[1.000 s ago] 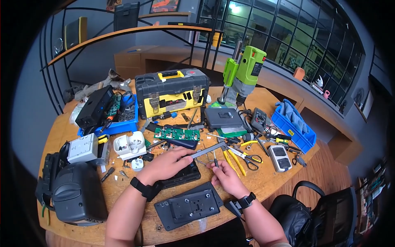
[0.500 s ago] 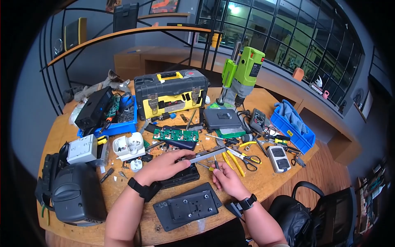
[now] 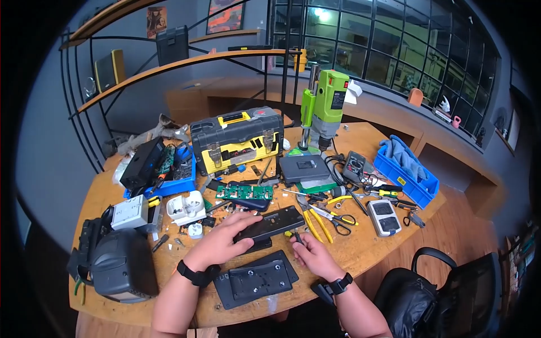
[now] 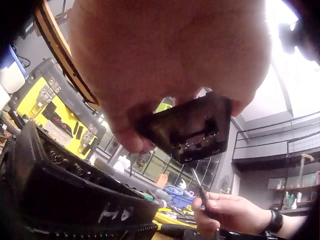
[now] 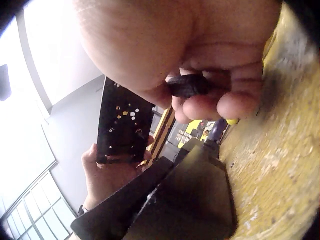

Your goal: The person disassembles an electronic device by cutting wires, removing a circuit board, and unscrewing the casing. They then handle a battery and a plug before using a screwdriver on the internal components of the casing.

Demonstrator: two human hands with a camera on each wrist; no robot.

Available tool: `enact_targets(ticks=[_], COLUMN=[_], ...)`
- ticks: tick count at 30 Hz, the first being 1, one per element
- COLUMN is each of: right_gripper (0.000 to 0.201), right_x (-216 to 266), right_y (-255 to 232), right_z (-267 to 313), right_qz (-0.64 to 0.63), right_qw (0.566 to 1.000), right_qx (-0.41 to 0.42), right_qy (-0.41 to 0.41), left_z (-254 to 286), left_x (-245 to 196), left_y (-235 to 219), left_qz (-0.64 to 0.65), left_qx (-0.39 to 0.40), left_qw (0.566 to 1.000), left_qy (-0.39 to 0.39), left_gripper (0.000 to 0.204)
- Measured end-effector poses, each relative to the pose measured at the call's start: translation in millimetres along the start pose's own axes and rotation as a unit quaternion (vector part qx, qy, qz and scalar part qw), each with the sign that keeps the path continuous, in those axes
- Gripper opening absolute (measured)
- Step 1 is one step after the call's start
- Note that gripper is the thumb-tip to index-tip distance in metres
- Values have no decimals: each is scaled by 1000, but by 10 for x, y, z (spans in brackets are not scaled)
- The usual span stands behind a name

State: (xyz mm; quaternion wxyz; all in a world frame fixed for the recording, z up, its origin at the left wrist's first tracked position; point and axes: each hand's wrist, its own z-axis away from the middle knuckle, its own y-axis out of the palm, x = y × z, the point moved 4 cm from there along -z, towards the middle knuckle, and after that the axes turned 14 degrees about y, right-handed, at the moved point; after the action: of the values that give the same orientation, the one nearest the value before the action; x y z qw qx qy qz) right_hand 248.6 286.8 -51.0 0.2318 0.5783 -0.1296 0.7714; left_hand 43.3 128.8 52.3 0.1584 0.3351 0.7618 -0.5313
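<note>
My left hand (image 3: 221,242) grips a flat black rectangular part (image 3: 271,223) by its left end and holds it raised. In the left wrist view that part (image 4: 192,131) shows small holes and slots on its face. Right of it, my right hand (image 3: 316,256) holds a dark-handled screwdriver (image 4: 204,197), its shaft pointing up toward the part in the left wrist view. The dark handle (image 5: 188,86) lies between the curled fingers in the right wrist view. A black plate with several screws (image 3: 256,280) lies on the table below both hands.
Yellow-handled pliers (image 3: 316,222) and scissors (image 3: 341,221) lie right of the part. Behind are a green circuit board (image 3: 244,192), a yellow-black toolbox (image 3: 236,141) and a green drill stand (image 3: 329,101). A blue bin (image 3: 414,183) stands at right.
My left hand has turned the part from edge-on so its broad dark face shows. My right hand still holds the screwdriver, slightly lower in view. The head view has tilted up.
</note>
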Motion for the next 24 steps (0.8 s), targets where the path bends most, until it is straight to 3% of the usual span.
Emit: enact_targets(ticks=[3, 5, 7, 14, 19, 21, 24], right_gripper=[21, 20, 19, 16, 14, 12, 11], right_x=[9, 44, -13, -361, -438, -434, -402], right_y=[-57, -174, -296, -597, -606, -590, -514], right_z=[103, 229, 394, 644, 623, 635, 680], right_qz=[46, 131, 115, 47, 17, 79, 104], right_qw=[998, 983, 986, 991, 990, 969, 966], right_qx=[-30, -86, -87, -117, -115, -176, -171], right_qy=[-31, -95, -81, -51, -84, -154, -164], left_z=[116, 249, 401, 856, 930, 945, 953], left_x=[-164, -276, -401, -626, -617, -592, -557], left_y=[-42, -70, -78, 233, 420, 438, 458], left_qz=[-18, -82, -152, -156, -164, -160, -150], left_qx=[-43, -60, -53, -30, 2, 0, 3], left_qw=[999, 995, 987, 987, 986, 987, 988], left_qy=[-3, 6, -1, 2, -7, -19, -32], left_gripper=[66, 72, 76, 82, 82, 82, 79])
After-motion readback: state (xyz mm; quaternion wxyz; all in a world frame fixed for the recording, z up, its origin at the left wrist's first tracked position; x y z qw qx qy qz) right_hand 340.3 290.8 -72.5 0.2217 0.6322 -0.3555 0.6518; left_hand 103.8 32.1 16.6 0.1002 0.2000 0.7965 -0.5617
